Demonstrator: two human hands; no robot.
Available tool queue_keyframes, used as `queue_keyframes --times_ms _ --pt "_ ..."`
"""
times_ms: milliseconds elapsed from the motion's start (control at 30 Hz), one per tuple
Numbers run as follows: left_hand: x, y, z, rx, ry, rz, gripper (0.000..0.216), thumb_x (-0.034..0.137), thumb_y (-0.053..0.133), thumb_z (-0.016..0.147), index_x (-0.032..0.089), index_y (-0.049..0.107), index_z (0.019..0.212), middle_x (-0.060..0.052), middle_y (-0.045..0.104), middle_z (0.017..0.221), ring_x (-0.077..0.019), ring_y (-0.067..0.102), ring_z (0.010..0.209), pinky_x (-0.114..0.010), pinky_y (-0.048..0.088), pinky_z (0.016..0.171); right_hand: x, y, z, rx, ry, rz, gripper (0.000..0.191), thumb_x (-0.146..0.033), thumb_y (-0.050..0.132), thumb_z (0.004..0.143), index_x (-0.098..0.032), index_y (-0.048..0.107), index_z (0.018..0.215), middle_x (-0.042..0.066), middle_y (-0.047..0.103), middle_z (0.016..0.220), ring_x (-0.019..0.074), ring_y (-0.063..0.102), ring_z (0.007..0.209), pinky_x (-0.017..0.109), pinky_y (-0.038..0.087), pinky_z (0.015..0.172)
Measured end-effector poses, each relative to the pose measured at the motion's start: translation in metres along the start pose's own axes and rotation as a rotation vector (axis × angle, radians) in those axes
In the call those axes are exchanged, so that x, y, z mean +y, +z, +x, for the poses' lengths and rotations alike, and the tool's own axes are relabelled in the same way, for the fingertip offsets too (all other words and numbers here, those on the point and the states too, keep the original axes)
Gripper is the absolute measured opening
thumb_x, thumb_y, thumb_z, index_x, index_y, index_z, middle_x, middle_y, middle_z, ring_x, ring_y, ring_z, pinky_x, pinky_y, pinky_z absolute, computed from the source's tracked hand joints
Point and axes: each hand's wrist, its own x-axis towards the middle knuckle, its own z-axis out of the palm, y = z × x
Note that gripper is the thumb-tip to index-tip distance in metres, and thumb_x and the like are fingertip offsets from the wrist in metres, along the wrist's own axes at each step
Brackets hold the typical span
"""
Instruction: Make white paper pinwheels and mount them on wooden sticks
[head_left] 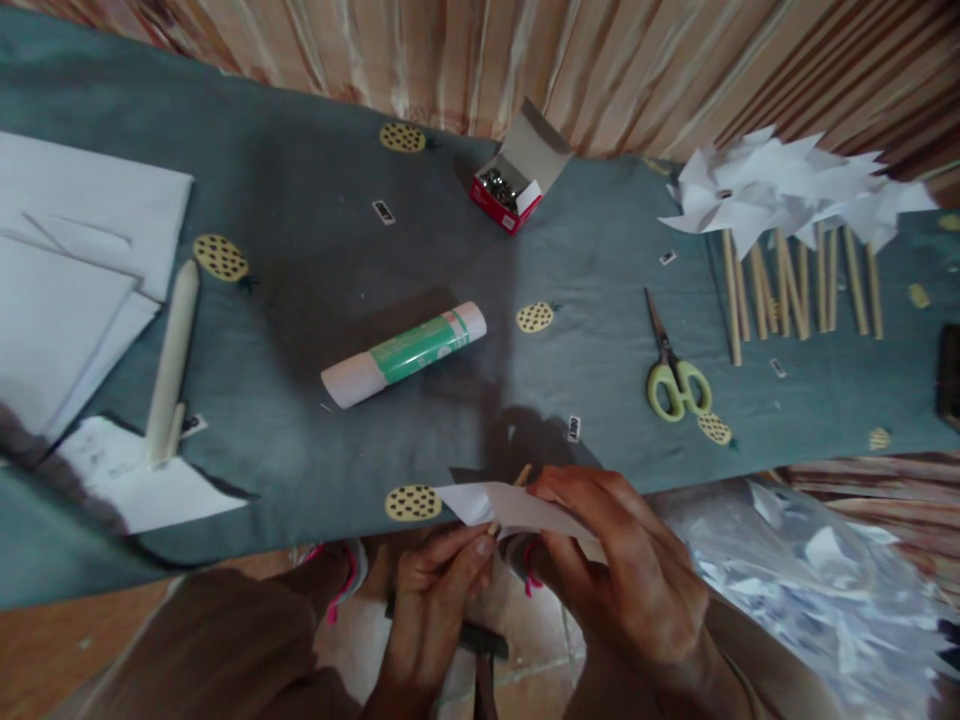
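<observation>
My left hand [435, 600] and my right hand [630, 570] are together at the near edge of the table, below its middle. Between them is a folded white paper piece [517, 505] with a thin wooden stick [519, 480] poking up through it. My left hand pinches the stick's lower end with thumb and fingers. My right hand's fingers are closed over the paper's right side. A white and green glue stick [405, 352] lies on its side on the grey cloth [300, 230] just beyond my hands.
Green-handled scissors [673, 365] lie at the right, beside a row of wooden sticks [795, 290] and a heap of white paper pinwheels [780, 190]. An open red box of pins [508, 185] sits at the back. White paper sheets [75, 270] and a rolled tube [172, 360] lie left. Plastic bag [810, 590] at lower right.
</observation>
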Motion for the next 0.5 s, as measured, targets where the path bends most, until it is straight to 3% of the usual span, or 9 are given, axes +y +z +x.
queue_keyframes --times_ms 233,500 --pt "0.0 -0.001 -0.001 -0.03 -0.011 0.003 0.037 0.049 0.073 0.069 0.015 0.078 0.083 -0.001 0.054 0.057 -0.009 0.044 0.056 -0.02 0.037 0.053 -0.001 -0.002 0.009 -0.019 0.074 0.002 0.043 -0.008 0.059 0.084 -0.024 0.053 0.123 0.004 0.073 0.1 0.0172 0.07 0.092 0.027 0.06 0.079" --pt "0.003 -0.002 -0.002 -0.066 0.057 0.013 0.036 0.047 0.069 0.074 0.016 0.078 0.089 -0.001 0.051 0.056 -0.0091 0.043 0.055 -0.02 0.035 0.051 0.001 -0.004 0.017 -0.078 0.53 0.293 0.025 -0.022 0.065 0.083 -0.026 0.06 0.107 0.001 0.072 0.101 0.0146 0.07 0.088 0.023 0.058 0.075"
